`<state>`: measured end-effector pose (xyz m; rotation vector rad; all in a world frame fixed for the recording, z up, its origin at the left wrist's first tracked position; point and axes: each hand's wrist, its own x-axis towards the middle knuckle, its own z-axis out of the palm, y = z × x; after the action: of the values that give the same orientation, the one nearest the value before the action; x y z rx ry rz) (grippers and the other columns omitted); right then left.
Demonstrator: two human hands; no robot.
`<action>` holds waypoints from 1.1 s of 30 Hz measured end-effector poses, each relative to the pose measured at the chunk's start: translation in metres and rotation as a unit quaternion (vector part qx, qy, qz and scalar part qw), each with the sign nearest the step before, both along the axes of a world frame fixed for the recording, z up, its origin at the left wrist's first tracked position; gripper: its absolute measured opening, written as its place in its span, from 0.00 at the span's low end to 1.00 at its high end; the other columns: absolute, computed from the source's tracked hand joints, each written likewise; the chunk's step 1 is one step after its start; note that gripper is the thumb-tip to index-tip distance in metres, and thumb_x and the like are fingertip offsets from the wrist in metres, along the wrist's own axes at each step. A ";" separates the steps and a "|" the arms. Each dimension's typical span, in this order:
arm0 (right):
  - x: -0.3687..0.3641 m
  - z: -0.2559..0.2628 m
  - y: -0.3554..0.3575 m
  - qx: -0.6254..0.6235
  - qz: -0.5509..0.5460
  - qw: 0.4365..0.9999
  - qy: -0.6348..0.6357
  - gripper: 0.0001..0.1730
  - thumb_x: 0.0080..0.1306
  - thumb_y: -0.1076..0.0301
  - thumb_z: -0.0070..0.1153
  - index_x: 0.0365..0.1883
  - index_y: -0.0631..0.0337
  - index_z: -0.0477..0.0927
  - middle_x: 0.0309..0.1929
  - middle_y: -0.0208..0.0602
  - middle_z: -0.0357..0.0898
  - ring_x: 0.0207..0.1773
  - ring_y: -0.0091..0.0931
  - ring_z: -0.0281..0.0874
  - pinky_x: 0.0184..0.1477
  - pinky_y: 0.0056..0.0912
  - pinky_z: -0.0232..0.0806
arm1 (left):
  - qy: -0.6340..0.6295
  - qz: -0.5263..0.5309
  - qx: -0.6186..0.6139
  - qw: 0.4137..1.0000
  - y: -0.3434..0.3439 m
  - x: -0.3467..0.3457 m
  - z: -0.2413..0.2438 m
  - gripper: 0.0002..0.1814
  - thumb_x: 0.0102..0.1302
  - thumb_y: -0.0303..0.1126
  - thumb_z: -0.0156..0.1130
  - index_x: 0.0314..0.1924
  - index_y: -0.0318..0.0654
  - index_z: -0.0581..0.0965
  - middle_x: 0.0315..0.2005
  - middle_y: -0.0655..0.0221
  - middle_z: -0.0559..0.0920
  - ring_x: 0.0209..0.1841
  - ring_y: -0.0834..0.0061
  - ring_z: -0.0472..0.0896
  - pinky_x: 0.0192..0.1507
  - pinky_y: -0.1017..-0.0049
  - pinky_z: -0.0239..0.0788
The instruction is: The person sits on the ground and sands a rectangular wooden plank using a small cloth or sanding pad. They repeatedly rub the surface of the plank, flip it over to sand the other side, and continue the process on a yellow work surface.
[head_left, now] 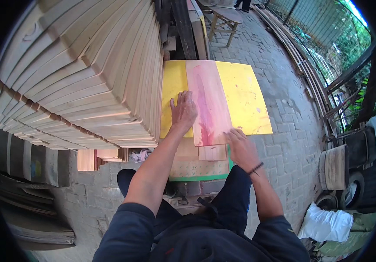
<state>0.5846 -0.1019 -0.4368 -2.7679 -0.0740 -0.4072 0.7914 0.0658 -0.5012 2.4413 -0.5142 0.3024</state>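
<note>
A wooden board (pixel 219 98) with a pink-purple stain down its length lies across a yellow-faced panel (pixel 242 95). My left hand (pixel 184 109) is over the board's left edge and the yellow surface, thumb spread from the fingers, gripping nothing that I can see. At the board's near right corner, my right hand (pixel 243 149) touches its edge with the fingertips; whether it grips the board is hidden. Under the near end are a short piece of wood (pixel 212 153) and a speckled sheet with a green edge (pixel 191 168).
A tall stack of wooden boards (pixel 109 98) rises close on the left. Smaller wood blocks (pixel 88 160) sit below it. A wooden stool (pixel 225 18) stands ahead on the paved floor (pixel 286 147). White sacks (pixel 327 222) and a tyre (pixel 356 188) lie at right.
</note>
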 end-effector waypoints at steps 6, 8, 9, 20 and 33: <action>-0.071 0.002 -0.017 0.290 -0.245 0.915 -0.137 0.20 0.74 0.73 0.43 0.62 0.63 0.76 0.43 0.55 0.83 0.40 0.45 0.84 0.44 0.47 0.79 | 0.115 -0.023 -0.059 0.991 0.009 -0.023 0.013 0.22 0.71 0.32 0.48 0.64 0.38 0.70 0.63 0.55 0.75 0.68 0.60 0.70 0.72 0.49 0.47; -0.075 -0.025 -0.028 0.485 -0.256 0.836 0.021 0.17 0.74 0.69 0.46 0.57 0.65 0.79 0.40 0.49 0.84 0.34 0.38 0.84 0.36 0.43 0.80 | 0.119 -0.019 -0.077 0.990 0.007 -0.041 0.017 0.23 0.70 0.31 0.48 0.64 0.36 0.71 0.59 0.52 0.78 0.65 0.59 0.74 0.70 0.53 0.55; -0.074 -0.035 -0.032 0.572 -0.250 0.775 0.097 0.16 0.74 0.67 0.48 0.54 0.66 0.80 0.39 0.46 0.84 0.32 0.34 0.84 0.32 0.42 0.81 | 0.139 -0.018 -0.106 0.985 0.007 -0.049 0.025 0.24 0.69 0.30 0.48 0.64 0.35 0.70 0.55 0.51 0.80 0.60 0.58 0.77 0.67 0.55 0.60; 0.004 -0.056 0.039 0.849 -0.126 0.507 0.074 0.18 0.70 0.55 0.61 0.38 0.64 0.81 0.37 0.43 0.85 0.33 0.31 0.87 0.26 0.38 0.82 | 0.252 0.006 -0.233 0.939 0.027 -0.102 0.022 0.22 0.71 0.32 0.51 0.62 0.28 0.71 0.33 0.56 0.86 0.33 0.69 0.87 0.35 0.70 0.77; -0.095 0.019 0.004 0.850 -0.074 0.520 0.035 0.23 0.68 0.59 0.59 0.51 0.70 0.77 0.41 0.49 0.84 0.34 0.36 0.87 0.27 0.42 0.83 | 0.445 -0.065 -0.555 0.699 -0.025 -0.170 0.070 0.17 0.76 0.38 0.55 0.53 0.30 0.70 0.38 0.63 0.81 0.36 0.75 0.83 0.39 0.72 0.80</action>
<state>0.4900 -0.0977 -0.4179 -0.7599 0.3857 -0.1560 0.6218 0.0406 -0.4315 1.0907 0.0111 -0.5177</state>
